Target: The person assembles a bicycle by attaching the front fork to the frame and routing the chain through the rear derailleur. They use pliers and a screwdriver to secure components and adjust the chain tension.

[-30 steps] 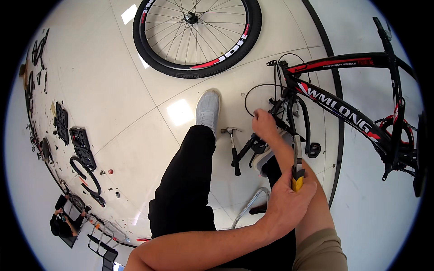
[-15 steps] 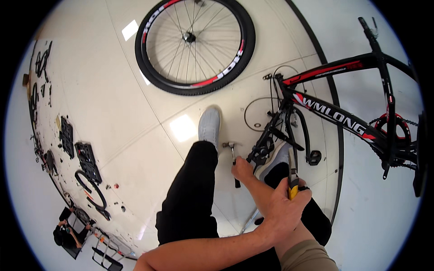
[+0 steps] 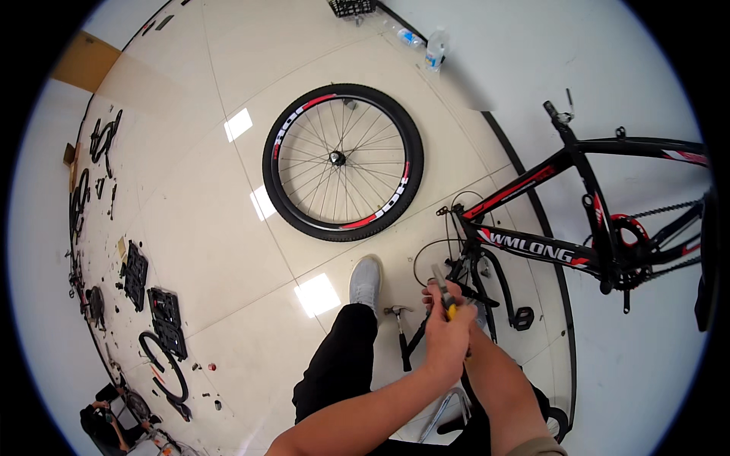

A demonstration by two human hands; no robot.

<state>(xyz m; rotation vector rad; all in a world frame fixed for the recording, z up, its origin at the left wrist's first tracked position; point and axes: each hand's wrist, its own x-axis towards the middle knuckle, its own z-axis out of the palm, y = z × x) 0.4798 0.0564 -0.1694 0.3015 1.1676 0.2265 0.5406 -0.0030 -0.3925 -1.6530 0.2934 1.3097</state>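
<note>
My left hand [image 3: 447,334] is closed round a hand tool [image 3: 439,280] with a grey metal head and yellow-and-black handle; its exact kind is not clear. My right hand [image 3: 450,290] lies just beyond and partly behind it, fingers curled; what they hold is hidden. Both hands are over the front end of a black-and-red bicycle frame [image 3: 532,245], which lies on its side with thin cables [image 3: 417,262] looping out. A claw hammer [image 3: 401,319] is on the floor to the left of my hands, near a black bar [image 3: 415,339].
A bicycle wheel [image 3: 411,152] lies flat beyond my shoe [image 3: 366,283]. Opened black tool cases [image 3: 163,319] and a curved black part [image 3: 179,380] are at left. Plastic bottles [image 3: 435,50] and a black basket [image 3: 351,7] stand far off. Another person [image 3: 103,425] is at lower left.
My view has tilted up, so more of the far floor shows. My right hand has left the spot by the hammer and come up beside my left hand and the yellow-handled tool.
</note>
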